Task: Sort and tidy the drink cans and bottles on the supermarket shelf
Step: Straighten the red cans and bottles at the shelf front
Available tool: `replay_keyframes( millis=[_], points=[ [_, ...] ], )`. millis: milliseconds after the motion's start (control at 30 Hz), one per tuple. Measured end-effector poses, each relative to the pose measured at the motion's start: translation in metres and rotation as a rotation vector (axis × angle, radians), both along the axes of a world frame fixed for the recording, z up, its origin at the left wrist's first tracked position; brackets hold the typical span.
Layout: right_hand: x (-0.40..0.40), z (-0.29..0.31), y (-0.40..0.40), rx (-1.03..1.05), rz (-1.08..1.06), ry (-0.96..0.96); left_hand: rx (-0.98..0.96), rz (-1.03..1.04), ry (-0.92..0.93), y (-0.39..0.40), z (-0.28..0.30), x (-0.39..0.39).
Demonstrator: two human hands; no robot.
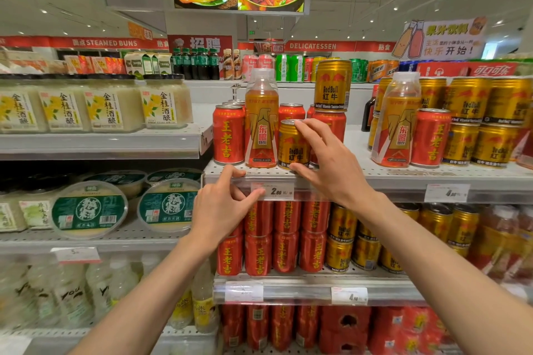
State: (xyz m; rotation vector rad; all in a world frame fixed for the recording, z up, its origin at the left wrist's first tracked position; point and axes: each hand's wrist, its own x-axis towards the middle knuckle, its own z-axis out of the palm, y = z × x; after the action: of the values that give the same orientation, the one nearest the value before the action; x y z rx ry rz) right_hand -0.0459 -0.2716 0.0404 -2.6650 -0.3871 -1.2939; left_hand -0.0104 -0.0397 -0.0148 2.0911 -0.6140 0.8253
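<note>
On the upper shelf (403,174) my right hand (328,164) grips a gold Red Bull can (290,147) that stands at the front edge, fingers over its top and thumb at its base. Left of it stand an orange bottle (261,121) and a red can (228,134). Behind, a second gold can (332,85) sits stacked on a red can (331,121). My left hand (223,204) rests on the shelf's front rail with its forefinger on the shelf edge, holding nothing. Further right stand another orange bottle (396,124), a red can (429,137) and stacked gold cans (473,121).
A price tag (278,192) hangs on the rail between my hands. The shelf below holds rows of red cans (271,236) and gold cans (354,239). To the left are jars (106,106) and green-lidded tubs (89,207). More drinks line the top shelf (288,68).
</note>
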Motion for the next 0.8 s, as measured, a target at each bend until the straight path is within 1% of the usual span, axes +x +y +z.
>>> replay_keyframes(
  millis=[200, 267, 333, 400, 467, 533, 667, 800],
  points=[
    [-0.005, -0.002, -0.001, 0.001, 0.018, -0.011, -0.006, 0.056, 0.003, -0.005, -0.001, -0.004],
    [-0.008, -0.002, -0.005, 0.029, 0.037, -0.069, -0.01, 0.064, 0.009, -0.006, -0.001, -0.006],
    [-0.012, 0.002, -0.013, 0.098, 0.018, -0.185, -0.011, 0.072, 0.011, -0.007, -0.001, -0.007],
    [-0.013, 0.01, -0.021, 0.21, -0.029, -0.281, -0.014, 0.082, 0.016, -0.008, -0.001, -0.008],
    [-0.011, 0.021, -0.027, 0.337, -0.064, -0.312, -0.016, 0.088, 0.029, -0.009, 0.0, -0.009],
    [-0.006, 0.032, -0.029, 0.442, -0.087, -0.265, -0.018, 0.09, 0.033, -0.01, 0.001, -0.01],
    [0.003, 0.048, -0.025, 0.627, -0.075, -0.051, -0.025, 0.099, 0.04, -0.011, 0.002, -0.012],
    [0.007, 0.052, -0.024, 0.697, -0.011, -0.018, -0.035, 0.115, 0.039, -0.012, 0.001, -0.012]
  ],
)
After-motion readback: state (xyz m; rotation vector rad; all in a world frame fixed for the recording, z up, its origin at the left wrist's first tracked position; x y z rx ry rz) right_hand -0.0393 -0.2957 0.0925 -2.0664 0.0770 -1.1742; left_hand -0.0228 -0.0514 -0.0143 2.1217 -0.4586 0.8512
